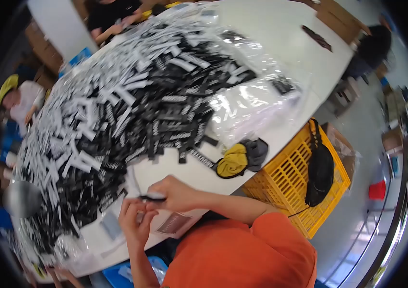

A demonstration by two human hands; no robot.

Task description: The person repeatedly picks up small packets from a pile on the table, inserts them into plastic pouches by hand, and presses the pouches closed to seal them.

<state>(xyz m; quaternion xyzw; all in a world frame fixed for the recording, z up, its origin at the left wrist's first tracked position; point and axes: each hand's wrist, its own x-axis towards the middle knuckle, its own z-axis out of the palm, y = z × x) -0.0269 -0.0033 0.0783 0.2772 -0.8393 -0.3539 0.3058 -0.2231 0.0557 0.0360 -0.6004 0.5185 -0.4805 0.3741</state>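
Both hands meet at the near edge of the white table [168,165]. My right hand [173,193] is closed on a small black-and-white strip [153,197]. Just left of it, my left hand [136,216] has its fingers bent and pressed together at the strip's other end; what they hold is too small to make out. Beyond my hands lies a large pile of black strips with white lettering [170,115] and white strips [84,113]. A yellow and grey cloth bundle [235,162] rests on the table to the right of my hands.
Clear plastic bags [252,103] lie right of the pile. A yellow crate [285,177] with a black bag [320,170] stands beside the table. A blue bin [120,276] is below the near edge. Other people [19,103] are around the table.
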